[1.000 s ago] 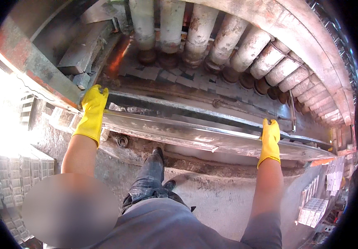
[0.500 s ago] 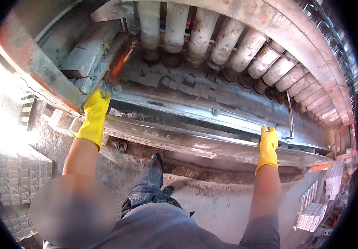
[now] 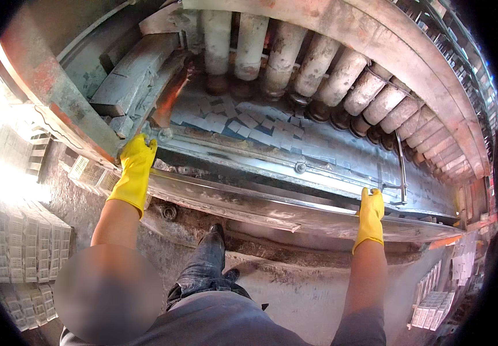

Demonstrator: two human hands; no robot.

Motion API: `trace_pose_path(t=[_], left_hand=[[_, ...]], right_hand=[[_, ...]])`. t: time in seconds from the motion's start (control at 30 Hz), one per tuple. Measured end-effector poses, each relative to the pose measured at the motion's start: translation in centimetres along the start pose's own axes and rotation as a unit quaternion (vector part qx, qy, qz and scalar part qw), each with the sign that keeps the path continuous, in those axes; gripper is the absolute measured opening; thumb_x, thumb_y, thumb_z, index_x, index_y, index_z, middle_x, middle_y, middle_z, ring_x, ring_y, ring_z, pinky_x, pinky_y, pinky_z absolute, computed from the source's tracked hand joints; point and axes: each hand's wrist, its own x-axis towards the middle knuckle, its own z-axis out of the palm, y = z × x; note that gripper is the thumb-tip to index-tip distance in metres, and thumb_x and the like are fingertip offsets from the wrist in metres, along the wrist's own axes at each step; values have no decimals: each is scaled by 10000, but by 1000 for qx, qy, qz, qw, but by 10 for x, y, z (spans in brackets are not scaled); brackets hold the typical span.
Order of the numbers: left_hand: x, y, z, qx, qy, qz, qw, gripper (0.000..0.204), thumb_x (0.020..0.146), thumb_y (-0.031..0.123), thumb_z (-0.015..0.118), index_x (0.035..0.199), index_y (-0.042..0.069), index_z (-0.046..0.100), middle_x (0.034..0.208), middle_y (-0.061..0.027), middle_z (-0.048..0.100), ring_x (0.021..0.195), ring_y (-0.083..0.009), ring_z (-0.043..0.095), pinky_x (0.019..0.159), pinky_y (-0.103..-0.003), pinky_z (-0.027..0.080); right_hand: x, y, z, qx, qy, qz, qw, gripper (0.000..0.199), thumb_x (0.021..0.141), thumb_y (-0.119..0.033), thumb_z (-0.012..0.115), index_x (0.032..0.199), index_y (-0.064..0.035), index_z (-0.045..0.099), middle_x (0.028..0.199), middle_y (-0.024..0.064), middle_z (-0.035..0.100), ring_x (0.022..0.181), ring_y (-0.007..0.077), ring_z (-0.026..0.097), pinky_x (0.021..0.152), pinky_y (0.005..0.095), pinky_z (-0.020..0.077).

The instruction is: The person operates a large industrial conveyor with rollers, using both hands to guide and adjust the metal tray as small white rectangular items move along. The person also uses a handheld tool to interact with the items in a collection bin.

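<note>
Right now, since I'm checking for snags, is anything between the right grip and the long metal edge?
Nothing visible: the yellow-gloved right grip is curled at the long metal edge. A bent metal rod stands to its right, not between them.

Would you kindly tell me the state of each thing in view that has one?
Front metal rail: stained, shiny along the top
Long metal panel: apart from the front metal rail, dark gap between
Left hand: gloved, curled at the long metal panel's edge
Right hand: gloved, curled over the same edge
Pale flat pieces: scattered
Thick cylinders: lined up, grimy
White latticed blocks: stacked
</note>
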Motion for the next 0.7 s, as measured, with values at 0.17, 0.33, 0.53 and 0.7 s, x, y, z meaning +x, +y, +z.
trace_pose_path(t=[0.17, 0.33, 0.53, 0.7], left_hand=[[-3, 16, -13, -1, -39, -4, 999, 465, 929, 467, 714, 1226, 113, 759, 1193, -207, 766, 1141, -419, 715, 973, -510, 562], [-6, 9, -2, 10, 25, 16, 1000, 427, 914, 454, 773, 1180, 119, 767, 1065, -128, 805, 1041, -351, 756, 905, -466, 582], [-13, 22, -14, -10, -4, 3, 1000, 471, 934, 476, 707, 1222, 106, 755, 1187, -207, 765, 1143, -418, 713, 972, -508, 557], [-8, 11, -9, -12, -23, -8, 1000, 458, 933, 481, 707, 1205, 116, 754, 1186, -207, 764, 1146, -426, 708, 965, -519, 560]], right_hand=[[0, 3, -3, -78, 17, 0, 997, 584, 1018, -454, 671, 1434, -47, 612, 1030, 176, 785, 631, 322, 771, 646, 432, 630], [-1, 4, -3, -89, 19, -17, 996, 586, 1020, -459, 671, 1431, -47, 601, 1029, 180, 784, 592, 329, 762, 645, 434, 631], [6, 18, -1, -74, 21, -15, 997, 585, 1012, -460, 679, 1432, -60, 604, 1020, 175, 780, 591, 338, 758, 604, 439, 628], [-2, 1, 1, -63, 7, 10, 998, 588, 1004, -460, 677, 1429, -58, 621, 1032, 179, 785, 601, 341, 761, 630, 440, 634]])
